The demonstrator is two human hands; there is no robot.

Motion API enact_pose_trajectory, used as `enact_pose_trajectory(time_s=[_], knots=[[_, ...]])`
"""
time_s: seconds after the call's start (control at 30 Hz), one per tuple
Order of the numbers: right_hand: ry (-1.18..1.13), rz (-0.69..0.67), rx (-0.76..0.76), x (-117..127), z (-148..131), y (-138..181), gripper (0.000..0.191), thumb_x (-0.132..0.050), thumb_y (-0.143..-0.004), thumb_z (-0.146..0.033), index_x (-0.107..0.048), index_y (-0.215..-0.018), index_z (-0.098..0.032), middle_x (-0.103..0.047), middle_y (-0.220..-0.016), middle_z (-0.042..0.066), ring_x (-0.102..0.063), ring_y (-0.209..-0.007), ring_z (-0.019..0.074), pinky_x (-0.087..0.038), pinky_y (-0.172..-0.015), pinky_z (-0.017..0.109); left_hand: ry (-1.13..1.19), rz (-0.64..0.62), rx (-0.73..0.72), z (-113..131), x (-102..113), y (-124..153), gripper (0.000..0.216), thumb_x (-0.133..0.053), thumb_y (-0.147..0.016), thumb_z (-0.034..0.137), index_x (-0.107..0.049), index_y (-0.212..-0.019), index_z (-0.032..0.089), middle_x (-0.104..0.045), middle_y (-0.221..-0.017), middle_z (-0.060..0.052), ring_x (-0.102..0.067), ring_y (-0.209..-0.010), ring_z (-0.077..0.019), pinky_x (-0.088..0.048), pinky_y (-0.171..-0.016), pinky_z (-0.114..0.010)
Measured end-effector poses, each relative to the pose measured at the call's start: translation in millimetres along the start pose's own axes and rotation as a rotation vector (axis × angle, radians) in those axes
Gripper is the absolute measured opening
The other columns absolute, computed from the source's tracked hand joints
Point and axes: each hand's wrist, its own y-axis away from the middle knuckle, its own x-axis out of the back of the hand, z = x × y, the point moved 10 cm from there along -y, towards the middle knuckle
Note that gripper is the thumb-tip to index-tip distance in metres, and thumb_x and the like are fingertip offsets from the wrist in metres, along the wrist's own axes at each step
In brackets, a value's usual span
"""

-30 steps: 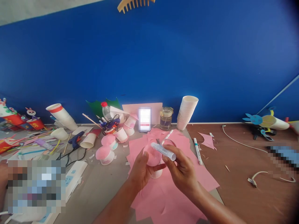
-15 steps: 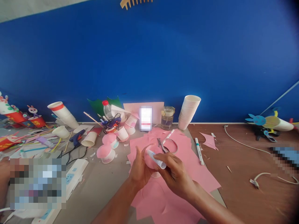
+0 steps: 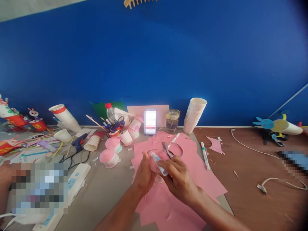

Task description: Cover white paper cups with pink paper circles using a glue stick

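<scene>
My left hand [image 3: 144,175] is closed around a small paper cup [image 3: 159,179] with a round pink paper piece [image 3: 154,165] on its upper side. In my right hand [image 3: 179,176] is a white tube with blue print, which looks like a glue stick [image 3: 159,164]; its far end meets the pink piece. The fingers hide much of the cup. Just beyond my hands, scissors [image 3: 165,147] and a roll of clear tape [image 3: 175,150] lie on stacked pink paper sheets [image 3: 192,183].
Two pink-topped cups [image 3: 109,158] stand left of the paper. A bottle [image 3: 110,113], phone [image 3: 150,122], glass jar [image 3: 172,121] and cup stack [image 3: 195,115] line the wall. A marker [image 3: 205,155] lies right. Another person's hand [image 3: 7,176] is at far left, near a power strip [image 3: 77,179].
My right hand has shifted slightly left with the glue stick, which now stands a little steeper over the pink piece. My left hand stays around the cup, tilted slightly differently.
</scene>
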Motion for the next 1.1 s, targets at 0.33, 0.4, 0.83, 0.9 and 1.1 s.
enact_pose_trajectory(time_s=[0.33, 0.4, 0.83, 0.9, 1.1], knots=[[0.095, 0.066, -0.002, 1.8, 3.7, 2.0, 0.019, -0.046, -0.088, -0.005, -0.052, -0.102, -0.018, -0.054, -0.056, -0.003, -0.039, -0.047, 0.0123, -0.031, -0.054, 0.028, -0.012, -0.016, -0.050, 0.9, 1.9, -3.0, 0.037, -0.049, -0.088, 0.050, -0.064, -0.085, 0.016, -0.063, -0.071, 0.001, -0.059, -0.067, -0.0110, -0.049, -0.073, -0.024], [0.095, 0.078, -0.014, 4.6, 5.3, 1.6, 0.021, -0.046, -0.087, -0.004, -0.052, -0.103, -0.018, -0.054, -0.056, -0.003, -0.039, -0.047, 0.0123, -0.032, -0.054, 0.028, -0.016, -0.014, -0.059, 1.6, 2.4, -3.7, 0.038, -0.050, -0.088, 0.050, -0.065, -0.093, 0.016, -0.067, -0.076, -0.002, -0.062, -0.073, -0.0137, -0.050, -0.076, -0.026], [0.002, 0.113, -0.066, 7.7, 6.6, 4.7, 0.028, -0.049, -0.085, -0.004, -0.051, -0.109, -0.019, -0.064, -0.070, 0.002, -0.047, -0.054, 0.0153, -0.039, -0.056, 0.029, 0.013, -0.039, -0.063, 7.3, -3.5, -2.6, 0.040, -0.052, -0.087, 0.050, -0.067, -0.094, 0.014, -0.071, -0.085, -0.007, -0.066, -0.089, -0.0213, -0.052, -0.079, -0.030], [0.014, 0.115, -0.070, 8.0, 8.0, 4.9, 0.028, -0.049, -0.085, -0.004, -0.051, -0.110, -0.019, -0.063, -0.069, 0.002, -0.047, -0.054, 0.0153, -0.039, -0.056, 0.029, 0.003, -0.012, -0.073, 8.0, 0.2, -4.1, 0.039, -0.053, -0.087, 0.048, -0.067, -0.096, 0.013, -0.072, -0.089, -0.008, -0.066, -0.092, -0.0223, -0.052, -0.081, -0.031], [0.015, 0.140, -0.114, 19.4, 10.3, 0.2, 0.024, -0.050, -0.087, -0.008, -0.051, -0.109, -0.020, -0.063, -0.070, 0.001, -0.049, -0.054, 0.0143, -0.038, -0.055, 0.028, 0.012, 0.120, -0.078, 7.4, 17.8, -7.1, 0.040, -0.055, -0.087, 0.046, -0.065, -0.109, 0.014, -0.069, -0.106, -0.010, -0.062, -0.103, -0.0237, -0.050, -0.087, -0.032]])
